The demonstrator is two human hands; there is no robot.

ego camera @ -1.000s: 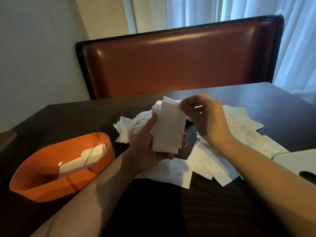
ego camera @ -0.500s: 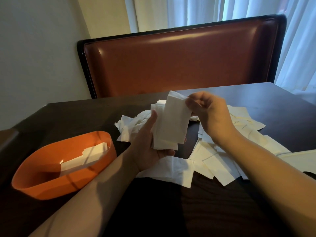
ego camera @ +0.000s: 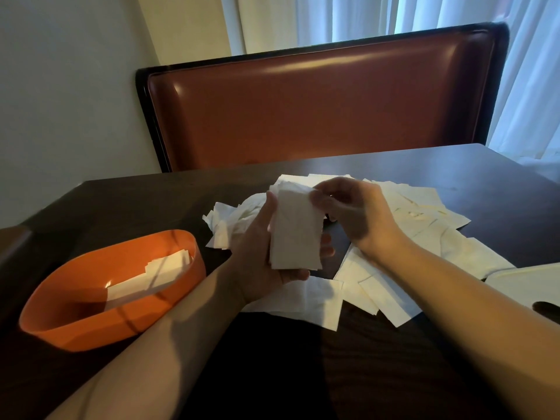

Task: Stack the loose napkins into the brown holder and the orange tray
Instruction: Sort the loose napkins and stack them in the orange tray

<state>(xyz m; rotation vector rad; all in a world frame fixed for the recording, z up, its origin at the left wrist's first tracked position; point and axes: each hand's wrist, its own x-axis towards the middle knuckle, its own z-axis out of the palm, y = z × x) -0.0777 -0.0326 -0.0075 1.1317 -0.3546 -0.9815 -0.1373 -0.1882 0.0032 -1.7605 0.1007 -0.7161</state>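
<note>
The dark wooden bench (ego camera: 303, 374) lies bare along its near edge and at its far right corner, while loose white paper napkins (ego camera: 424, 237) sprawl across its middle. The left hand (ego camera: 260, 262), its grip clenched around a small upright stack of folded white napkins (ego camera: 295, 231), holds it above the pile; the right hand (ego camera: 357, 213) pinches the stack's top corner. At the left, near the bench edge, sits the smooth oval orange plastic tray (ego camera: 60, 325), a few flat napkins inside. A padded reddish-brown leather seat back (ego camera: 318, 107) rises beyond the far edge.
</note>
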